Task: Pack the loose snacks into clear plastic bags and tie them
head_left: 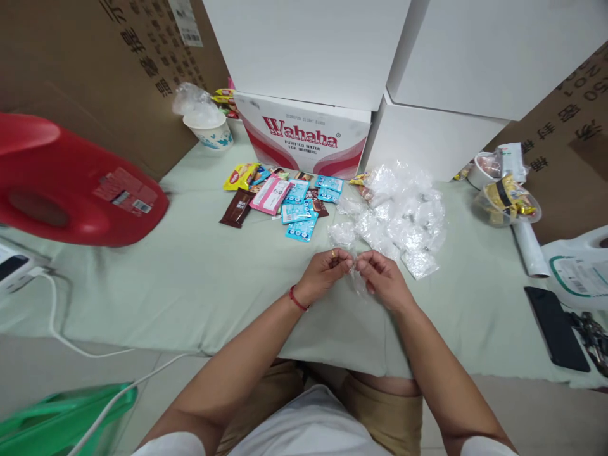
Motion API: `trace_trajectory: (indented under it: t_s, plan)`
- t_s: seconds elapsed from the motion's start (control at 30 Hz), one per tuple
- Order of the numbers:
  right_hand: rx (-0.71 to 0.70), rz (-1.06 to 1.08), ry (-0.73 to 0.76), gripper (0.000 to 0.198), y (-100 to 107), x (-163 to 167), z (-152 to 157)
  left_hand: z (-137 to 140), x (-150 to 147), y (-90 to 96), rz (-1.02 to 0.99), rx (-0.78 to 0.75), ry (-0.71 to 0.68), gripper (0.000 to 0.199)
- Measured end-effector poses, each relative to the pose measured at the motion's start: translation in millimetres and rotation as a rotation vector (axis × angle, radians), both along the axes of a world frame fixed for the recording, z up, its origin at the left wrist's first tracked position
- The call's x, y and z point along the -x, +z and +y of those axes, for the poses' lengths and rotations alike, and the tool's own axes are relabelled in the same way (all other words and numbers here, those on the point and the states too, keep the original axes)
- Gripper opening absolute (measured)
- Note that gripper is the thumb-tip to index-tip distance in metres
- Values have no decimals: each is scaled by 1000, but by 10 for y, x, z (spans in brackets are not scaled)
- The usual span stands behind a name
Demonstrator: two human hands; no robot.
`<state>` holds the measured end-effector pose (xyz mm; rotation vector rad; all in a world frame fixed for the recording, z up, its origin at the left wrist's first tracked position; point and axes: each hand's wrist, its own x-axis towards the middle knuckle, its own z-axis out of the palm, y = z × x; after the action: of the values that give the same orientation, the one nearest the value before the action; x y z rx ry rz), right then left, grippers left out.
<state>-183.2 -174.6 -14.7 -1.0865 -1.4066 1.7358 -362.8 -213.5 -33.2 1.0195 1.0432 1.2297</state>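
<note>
A clear plastic bag [360,285] hangs between my hands, low over the cloth. My left hand [327,273], with a red bracelet at the wrist, pinches one side of its top edge. Opposite it, the fingers of my right hand [386,278] are closed on the other side. Just beyond them lies a heap of crumpled clear plastic bags [403,209]. Left of that heap is a pile of small packets: a yellow packet [241,177], a brown packet [237,208], a pink and white packet [270,194] and several blue sachets [302,227].
A Wahaha carton [304,136] and white boxes [308,50] stand at the back. At left are a red jug [71,183] and a paper cup [209,131]. At right are a plastic tub [507,204], a white roll [531,250], a phone [557,328] and a white jug [582,266].
</note>
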Motion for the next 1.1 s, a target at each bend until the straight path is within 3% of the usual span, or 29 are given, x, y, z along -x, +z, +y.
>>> trace_trajectory:
  t_s: [0.13,0.27,0.4,0.53,0.63,0.73,0.83,0.97,1.1]
  plan:
    - [-55,43,-8,35,-30,17,-13,-2,-14,-14,-1,14,-20,48]
    - [32,110,18,36,16,-9,8,13,-3,-28,-57,29,-21,48]
    - [78,140,-15,39,66,-37,34,26,26,-17,-169,53,79,47]
    - [-43,5,-141,39,46,-36,53,11,46,16,-303,83,38,44]
    - [-61,-45,-104,48,1,-30,63,-7,44,34,-357,106,-21,44]
    - [-29,-32,-25,40,-39,-40,77,-15,42,47,-368,108,-4,43]
    - [-39,-35,-81,37,-58,-54,89,-18,48,60,-375,88,27,43]
    - [6,-1,-88,51,-56,-58,90,-21,54,61,-372,90,-47,43]
    - [-11,21,-115,39,-55,-70,94,-2,43,29,-308,70,-5,43]
